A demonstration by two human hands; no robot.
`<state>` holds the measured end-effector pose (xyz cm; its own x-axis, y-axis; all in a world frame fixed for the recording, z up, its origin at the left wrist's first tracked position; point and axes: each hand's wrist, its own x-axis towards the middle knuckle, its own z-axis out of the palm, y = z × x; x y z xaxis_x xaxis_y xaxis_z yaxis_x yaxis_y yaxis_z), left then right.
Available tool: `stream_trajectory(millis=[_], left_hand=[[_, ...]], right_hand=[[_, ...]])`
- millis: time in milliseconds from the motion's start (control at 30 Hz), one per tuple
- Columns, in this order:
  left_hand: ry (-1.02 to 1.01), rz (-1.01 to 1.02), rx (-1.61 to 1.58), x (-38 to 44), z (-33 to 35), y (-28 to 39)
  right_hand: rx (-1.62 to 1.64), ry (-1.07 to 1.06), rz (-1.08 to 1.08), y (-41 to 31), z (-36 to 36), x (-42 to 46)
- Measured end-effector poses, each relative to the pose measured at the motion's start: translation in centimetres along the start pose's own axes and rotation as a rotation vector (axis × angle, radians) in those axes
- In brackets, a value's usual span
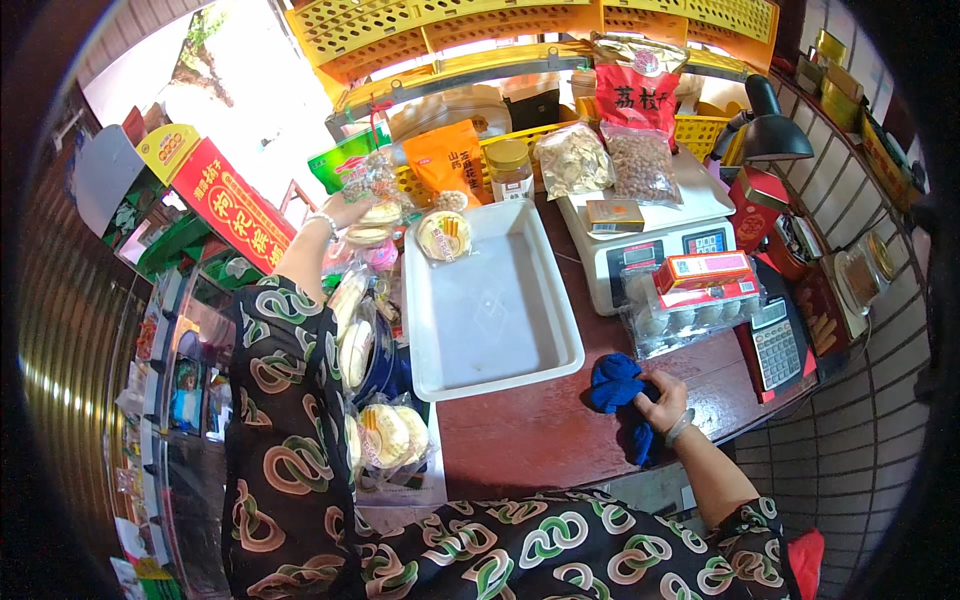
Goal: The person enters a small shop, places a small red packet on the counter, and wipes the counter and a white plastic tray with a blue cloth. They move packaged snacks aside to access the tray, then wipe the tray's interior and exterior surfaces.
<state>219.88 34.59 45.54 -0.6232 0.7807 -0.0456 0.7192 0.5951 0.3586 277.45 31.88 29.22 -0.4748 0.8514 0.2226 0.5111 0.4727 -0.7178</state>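
My right hand [664, 403] grips a crumpled dark-blue cloth [617, 384] on the reddish-brown tabletop [517, 442]. At the far left, my left hand [351, 211] reaches to a clear bag of small snacks [373, 178], just above packaged round flat cakes [373, 225]. Its fingertips blend into the packaging, so I cannot tell whether it grips anything. Between my hands lies a shallow white plastic tray [487, 322]. One wrapped round cake [444, 235] rests in its far left corner. More wrapped cakes [391, 435] lie along the tray's left side.
A white scale [600, 281] carries bags of dried goods [643, 161] and a small box. Red boxes [703, 271] sit on a clear egg carton [686, 319] beside a calculator [777, 345]. A black desk lamp [776, 135] and yellow crates [450, 22] stand behind.
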Motion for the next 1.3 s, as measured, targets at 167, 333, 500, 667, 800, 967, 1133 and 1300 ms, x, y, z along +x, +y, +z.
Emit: stream_trajectory(millis=[167, 333, 500, 667, 800, 967, 1133, 1300], left_hand=[[-0.053, 0.457, 0.371, -4.2, -0.3, 11.2], [-0.286, 0.511, 0.633, -3.0, 6.4, 12.4], [-0.176, 0.484, 0.701, -4.2, 7.8, 13.5], [-0.259, 0.404, 0.696, -4.7, 5.2, 12.7], [-0.213, 0.555, 0.637, -7.5, -2.0, 10.7], [-0.221, 0.302, 0.774, -8.2, -5.0, 7.6], [-0.180, 0.316, 0.760, -7.4, -2.5, 3.7], [-0.308, 0.269, 0.864, -6.5, -0.8, 4.1]], right_hand=[[0.000, 0.008, 0.019, 0.0, -0.5, -0.2], [0.014, -0.010, 0.009, -0.4, -0.3, 0.1], [0.029, 0.001, -0.001, -0.6, -0.5, 0.2], [0.092, 0.001, -0.030, 0.0, 0.1, 0.2], [0.079, 0.002, -0.021, -0.3, 0.0, 0.2], [0.071, 0.005, -0.018, -0.7, -0.3, 0.2], [0.062, 0.010, -0.023, -0.5, -0.2, 0.2], [0.062, 0.017, 0.031, -0.6, -0.2, 0.0]])
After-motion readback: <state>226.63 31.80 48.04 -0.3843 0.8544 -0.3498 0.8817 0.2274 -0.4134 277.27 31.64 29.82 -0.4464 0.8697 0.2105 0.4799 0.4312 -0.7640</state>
